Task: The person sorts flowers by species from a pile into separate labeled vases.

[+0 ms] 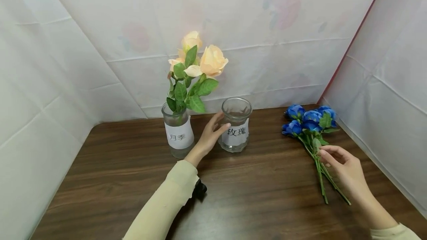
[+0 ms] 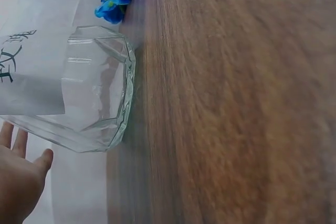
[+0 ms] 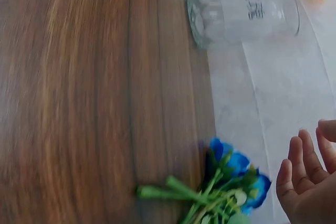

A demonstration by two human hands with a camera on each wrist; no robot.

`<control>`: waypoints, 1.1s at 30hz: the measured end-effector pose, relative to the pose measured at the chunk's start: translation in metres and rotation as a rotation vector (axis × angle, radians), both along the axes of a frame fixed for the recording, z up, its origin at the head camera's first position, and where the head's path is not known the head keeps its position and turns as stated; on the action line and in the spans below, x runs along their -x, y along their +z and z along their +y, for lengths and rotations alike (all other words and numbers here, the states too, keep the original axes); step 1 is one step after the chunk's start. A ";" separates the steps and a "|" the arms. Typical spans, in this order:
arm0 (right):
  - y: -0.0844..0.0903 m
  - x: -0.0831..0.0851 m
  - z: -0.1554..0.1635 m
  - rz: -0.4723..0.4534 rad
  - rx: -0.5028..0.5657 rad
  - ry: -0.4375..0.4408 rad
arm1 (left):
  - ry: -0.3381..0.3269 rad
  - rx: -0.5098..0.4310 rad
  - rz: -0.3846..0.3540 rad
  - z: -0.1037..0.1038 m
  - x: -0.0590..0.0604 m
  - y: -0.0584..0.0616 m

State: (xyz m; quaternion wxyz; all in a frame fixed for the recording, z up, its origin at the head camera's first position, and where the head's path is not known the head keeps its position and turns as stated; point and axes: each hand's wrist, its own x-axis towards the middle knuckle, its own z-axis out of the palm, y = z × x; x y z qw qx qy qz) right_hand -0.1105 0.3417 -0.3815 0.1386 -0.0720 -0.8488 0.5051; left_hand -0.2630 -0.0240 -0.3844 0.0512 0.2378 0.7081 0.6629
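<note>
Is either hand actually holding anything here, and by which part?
Nothing is gripped. The left hand touches the side of the empty vase with straight fingers; the right hand hovers open over the blue flowers' stems.

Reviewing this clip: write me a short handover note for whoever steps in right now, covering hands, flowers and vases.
Left hand: open, fingers against the empty glass vase.
Right hand: open, fingertips at the stems of the blue roses, not gripping yet.
Blue roses lie flat on the table, right of the empty vase.
Done: peach roses stand in the left vase.
Left: the blue bunch is not in any vase.
</note>
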 end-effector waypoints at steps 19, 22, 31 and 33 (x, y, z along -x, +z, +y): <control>-0.043 0.002 0.038 -0.219 -0.117 -0.034 | -0.034 -0.041 0.021 0.010 0.013 -0.002; -0.047 0.004 0.043 -0.213 -0.153 -0.051 | -0.027 -0.032 0.025 0.010 0.014 -0.004; -0.050 0.005 0.057 -0.334 -0.269 -0.006 | -0.015 -0.034 0.040 0.011 0.014 -0.008; -0.049 0.006 0.057 -0.358 -0.262 0.010 | -0.010 -0.036 0.043 0.011 0.014 -0.008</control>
